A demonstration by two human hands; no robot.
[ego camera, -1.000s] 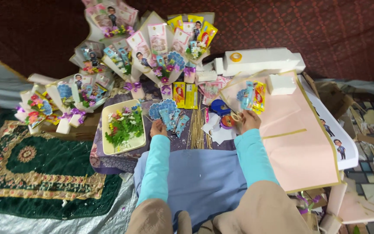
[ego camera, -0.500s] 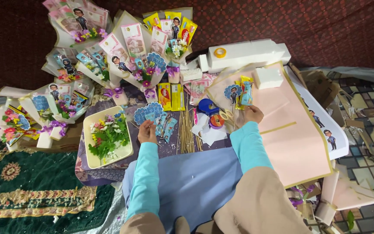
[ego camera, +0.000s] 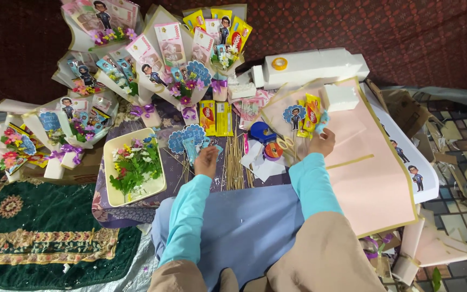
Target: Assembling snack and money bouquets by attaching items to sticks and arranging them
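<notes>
**Head view: both hands at a crowded low desk**

Edges and room:
- Low desk (ego camera: 101, 208) with patterned purple cover, near edge just ahead of the lap. Little bare surface between the hands; centre taken by a bundle of thin wooden sticks (ego camera: 234, 162).
- Pink paper sheet (ego camera: 371, 173), gold-edged, overhanging to the right. Most open flat area there.
- Green patterned rug (ego camera: 33, 238) at lower left, on the floor.
- Far side closed off by a fan of finished bouquets (ego camera: 152, 65) in cream wrapping.

Things versus grip:
- Left hand (ego camera: 206, 161), fingers curled down, grip loosely closed at the lower edge of a cluster of blue scalloped paper pieces (ego camera: 186, 139). Contact likely; whether pinching, cannot tell.
- Right hand (ego camera: 322, 141), grip pinched shut on a small pick bundle (ego camera: 305, 116): blue scalloped round with a cartoon figure, plus yellow-red wrappers, standing up from the fingers over the pink sheet's left corner.
- Hands well apart, sticks between them.

Packages by place, shape, colour:
- Two flat yellow snack packets (ego camera: 215, 116) side by side, beyond the left hand.
- Blue tape roll (ego camera: 262, 132) and an orange roll (ego camera: 273, 151), just left of the right hand.
- Cream tray of artificial flowers (ego camera: 133, 166), left of the left hand.
- White foam blocks (ego camera: 314, 66) at the far side, yellow tape ring (ego camera: 279, 64) on top; smaller white block (ego camera: 341, 97) on the pink sheet.
</notes>
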